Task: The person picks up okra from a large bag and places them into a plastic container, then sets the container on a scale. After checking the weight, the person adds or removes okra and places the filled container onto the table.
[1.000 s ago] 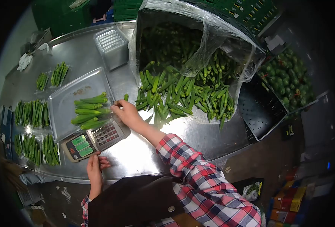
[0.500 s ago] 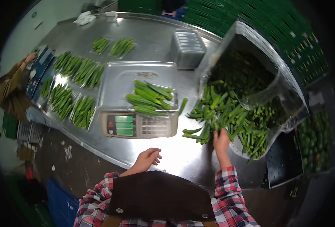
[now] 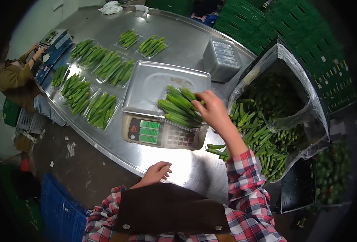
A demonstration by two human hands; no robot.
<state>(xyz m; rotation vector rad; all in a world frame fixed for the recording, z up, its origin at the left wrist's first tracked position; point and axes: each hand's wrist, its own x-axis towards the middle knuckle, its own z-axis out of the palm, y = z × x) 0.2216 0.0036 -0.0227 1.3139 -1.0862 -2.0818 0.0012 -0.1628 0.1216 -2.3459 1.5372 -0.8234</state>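
Observation:
My right hand point(image 3: 211, 108) is over the right end of a bunch of okra point(image 3: 176, 107), with its fingers closed on an okra pod point(image 3: 189, 95) at the edge of the bunch. The okra lies in a clear tray on the metal pan point(image 3: 146, 90) of a weighing scale point(image 3: 132, 141), whose display is lit green. My left hand point(image 3: 157, 172) hangs empty at the table's front edge, below the scale, fingers loosely bent and a little apart. A large heap of loose okra point(image 3: 263, 141) spills from a plastic-lined crate point(image 3: 281, 52) on the right.
Filled okra trays point(image 3: 102, 107) stand left of the scale, two more behind it. Stacked clear trays point(image 3: 223, 60) are at the back right. A co-worker point(image 3: 19, 82) handles a blue machine point(image 3: 55, 52) at far left. Green crates point(image 3: 243, 20) are piled behind the table.
My right hand has moved from the loose okra heap up and left to the tray on the scale. My left hand stays nearly still. The view has shifted slightly.

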